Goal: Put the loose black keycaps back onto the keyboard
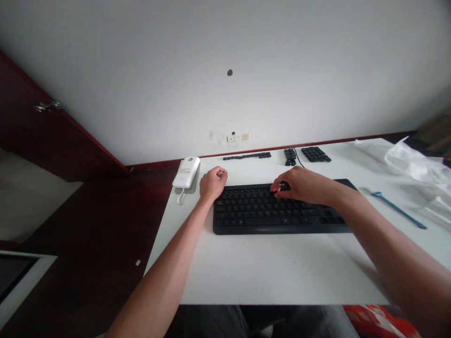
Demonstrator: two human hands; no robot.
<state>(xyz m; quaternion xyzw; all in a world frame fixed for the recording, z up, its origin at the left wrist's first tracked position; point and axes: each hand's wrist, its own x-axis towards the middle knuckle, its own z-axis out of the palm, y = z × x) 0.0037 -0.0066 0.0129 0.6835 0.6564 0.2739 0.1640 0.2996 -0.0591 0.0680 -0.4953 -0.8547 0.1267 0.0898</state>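
A black keyboard lies flat on the white table. My right hand is over its upper middle, fingertips pinched together close to the top rows. Something small and dark shows between them, too unclear to name. My left hand rests by the keyboard's upper left corner, its fingers curled into a loose fist with nothing visible inside. Behind the keyboard lie loose black keycaps: a long row, a small cluster and a larger block. My right hand and forearm hide part of the keyboard's right side.
A white power bank with a strap stands at the table's left edge. To the right lie a blue pry tool and a crumpled clear plastic bag. A thin dark cable runs between the keycap groups. The wall rises behind.
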